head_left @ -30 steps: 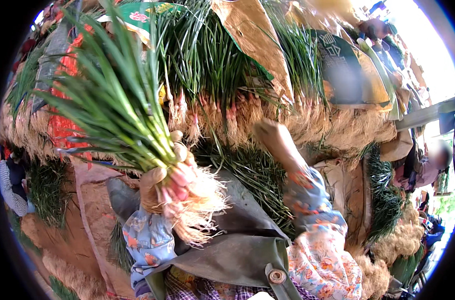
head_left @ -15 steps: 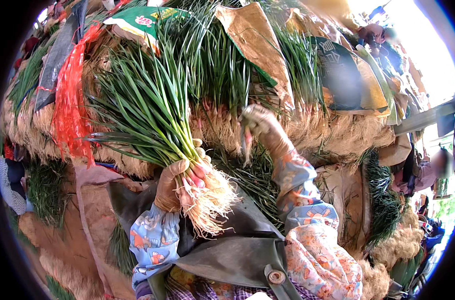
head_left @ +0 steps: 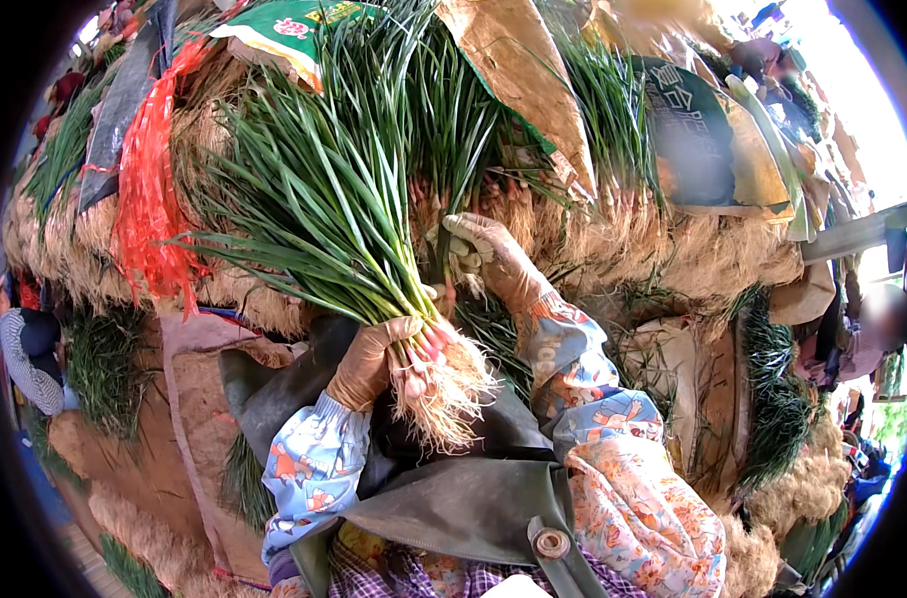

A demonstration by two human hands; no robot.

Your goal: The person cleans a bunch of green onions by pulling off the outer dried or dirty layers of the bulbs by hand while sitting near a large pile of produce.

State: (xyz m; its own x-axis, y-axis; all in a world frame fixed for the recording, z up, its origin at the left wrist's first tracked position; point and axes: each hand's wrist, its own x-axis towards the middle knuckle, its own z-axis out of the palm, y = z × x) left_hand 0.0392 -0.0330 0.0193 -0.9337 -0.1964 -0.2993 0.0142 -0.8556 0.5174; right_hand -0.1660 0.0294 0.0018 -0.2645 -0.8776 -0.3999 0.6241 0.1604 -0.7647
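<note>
My left hand [head_left: 367, 365], in a tan glove, is closed around a thick bunch of spring onions [head_left: 324, 199]. Their green leaves fan up and to the left, while pinkish bulbs and pale, stringy roots hang below the fist. Close to the bunch on its right, my gloved right hand [head_left: 488, 257] has its fingers closed on a spring onion stalk [head_left: 445, 249], whose pinkish lower end shows below the fingers. Behind both hands, more spring onions [head_left: 453, 130] lie on the heap, with bulbs and roots facing me.
Red plastic strings [head_left: 154, 189] hang at the left. Sacking pieces [head_left: 518, 70] and a dark printed sack [head_left: 688, 135] cover parts of the heap. A dark apron [head_left: 453, 518] covers my lap. Another person [head_left: 35, 354] is at the far left edge; more people are at the right.
My right hand has moved left and down from the heap toward the bunch, bringing a spring onion with it. The bunch in my left hand has shifted slightly right.
</note>
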